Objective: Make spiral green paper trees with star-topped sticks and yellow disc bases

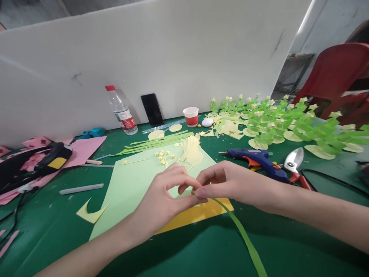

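Left hand (165,190), right hand (230,181) pinching end of green paper strip (243,232) above pale green sheet (127,188); strip trailing near right. Glue gun (261,158) farther right.

No legible text anywhere in view. Bottle (122,114) carries a printed label (127,120), red, white and blue, print too small to read. White board (178,57) has two dark scrawls, one left (77,78), one right (279,40); can't make out letters in either.
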`<state>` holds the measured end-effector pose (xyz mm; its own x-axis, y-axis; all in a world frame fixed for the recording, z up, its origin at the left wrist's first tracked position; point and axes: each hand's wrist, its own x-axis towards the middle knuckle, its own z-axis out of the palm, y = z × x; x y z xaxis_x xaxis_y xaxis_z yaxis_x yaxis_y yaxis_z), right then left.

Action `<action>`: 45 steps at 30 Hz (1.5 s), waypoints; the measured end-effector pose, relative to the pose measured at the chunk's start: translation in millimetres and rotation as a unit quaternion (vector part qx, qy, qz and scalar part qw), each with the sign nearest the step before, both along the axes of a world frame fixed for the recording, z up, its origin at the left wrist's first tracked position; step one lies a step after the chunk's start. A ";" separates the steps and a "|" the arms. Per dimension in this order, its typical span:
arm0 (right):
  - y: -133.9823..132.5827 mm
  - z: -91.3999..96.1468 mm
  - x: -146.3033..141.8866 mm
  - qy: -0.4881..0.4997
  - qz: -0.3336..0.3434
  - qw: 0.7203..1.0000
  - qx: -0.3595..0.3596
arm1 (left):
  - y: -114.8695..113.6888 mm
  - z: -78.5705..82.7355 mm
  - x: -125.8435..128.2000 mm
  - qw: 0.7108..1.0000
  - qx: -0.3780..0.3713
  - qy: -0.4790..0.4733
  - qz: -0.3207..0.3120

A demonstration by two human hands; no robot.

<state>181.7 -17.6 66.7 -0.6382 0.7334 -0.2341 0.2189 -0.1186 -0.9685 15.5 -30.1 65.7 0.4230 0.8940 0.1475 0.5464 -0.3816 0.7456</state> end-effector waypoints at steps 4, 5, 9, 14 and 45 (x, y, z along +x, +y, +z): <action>0.7 4.6 2.1 -0.015 0.011 1.000 0.004 | -2.8 -0.5 -2.6 0.998 0.010 -0.019 -0.059; 0.5 5.7 2.7 -0.027 0.015 1.000 0.005 | -3.9 -0.3 -3.1 0.997 0.011 -0.019 -0.070; 0.3 9.0 6.0 -0.051 0.051 0.997 0.010 | -7.1 -0.1 -3.8 0.997 0.014 -0.033 -0.062; -0.2 7.9 8.9 -0.047 0.097 0.994 0.036 | -7.0 -0.4 -3.5 0.997 -0.016 -0.080 0.003; -8.6 -1.4 -3.6 -0.002 0.019 1.000 -0.023 | -6.4 -3.6 -0.3 0.999 0.008 -0.044 -0.003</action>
